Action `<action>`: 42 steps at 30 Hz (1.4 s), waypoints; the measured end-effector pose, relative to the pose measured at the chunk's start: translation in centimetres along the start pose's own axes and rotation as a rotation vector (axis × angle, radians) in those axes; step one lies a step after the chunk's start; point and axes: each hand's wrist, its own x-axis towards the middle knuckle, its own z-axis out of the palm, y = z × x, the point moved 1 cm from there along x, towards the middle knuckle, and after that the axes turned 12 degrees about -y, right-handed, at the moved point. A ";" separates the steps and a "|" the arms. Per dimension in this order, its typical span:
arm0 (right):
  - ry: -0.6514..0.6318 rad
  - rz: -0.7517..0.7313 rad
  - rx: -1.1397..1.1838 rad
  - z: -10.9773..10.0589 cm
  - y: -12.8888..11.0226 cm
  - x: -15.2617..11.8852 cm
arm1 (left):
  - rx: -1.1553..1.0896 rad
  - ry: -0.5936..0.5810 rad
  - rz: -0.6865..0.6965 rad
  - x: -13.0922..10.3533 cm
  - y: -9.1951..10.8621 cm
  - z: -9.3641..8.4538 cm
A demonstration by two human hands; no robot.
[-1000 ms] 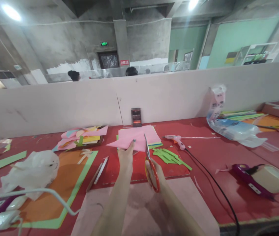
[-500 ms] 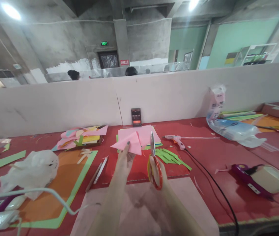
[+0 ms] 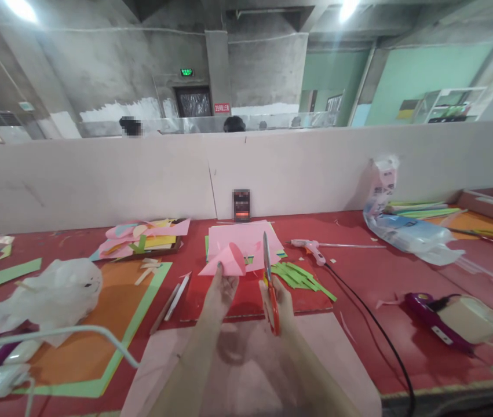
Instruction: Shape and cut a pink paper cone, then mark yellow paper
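Observation:
A cone of pink paper [image 3: 225, 260] is gripped in my left hand [image 3: 222, 289], its thumb on the outside and its round mouth turned to the right. My right hand [image 3: 278, 298] is closed round scissors [image 3: 267, 255] with red and yellow handles; the blades point up and away, and look closed. A small gap lies between the scissors and the cone. Behind both hands are flat pink sheets [image 3: 255, 234]. Just right of the scissors lie several green paper strips [image 3: 300, 276]. Under the hands is a red board [image 3: 246, 304].
At right are a pink glue gun [image 3: 311, 249] with its black cord, a plastic bag [image 3: 420, 231] and a purple power strip [image 3: 435, 324]. Paper scraps [image 3: 142, 237], two pens [image 3: 177, 298] and a white plastic bag [image 3: 55, 295] lie left. A white partition [image 3: 163, 174] stands behind.
The pink paper, a folded pointed piece before, now shows a rounded cone opening. The scissors have turned more edge-on in my right hand. The view has shifted slightly.

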 end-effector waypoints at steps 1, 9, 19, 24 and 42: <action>0.032 -0.052 -0.100 -0.2 0.1 -0.1 | -0.001 0.021 -0.004 0.2 -0.2 -0.4; 0.521 -0.089 -0.647 -4.4 -0.1 0.9 | 0.047 0.043 0.014 0.8 -1.3 -2.3; 0.579 0.115 -0.955 -11.6 3.9 2.7 | 0.054 0.003 -0.002 0.8 -1.8 -2.5; 0.474 0.021 -0.970 -12.7 3.8 2.6 | 0.031 0.014 0.016 0.9 -1.9 -2.7; 0.257 0.304 -1.188 -19.6 3.1 4.1 | 0.042 0.040 0.032 0.5 -1.9 -2.2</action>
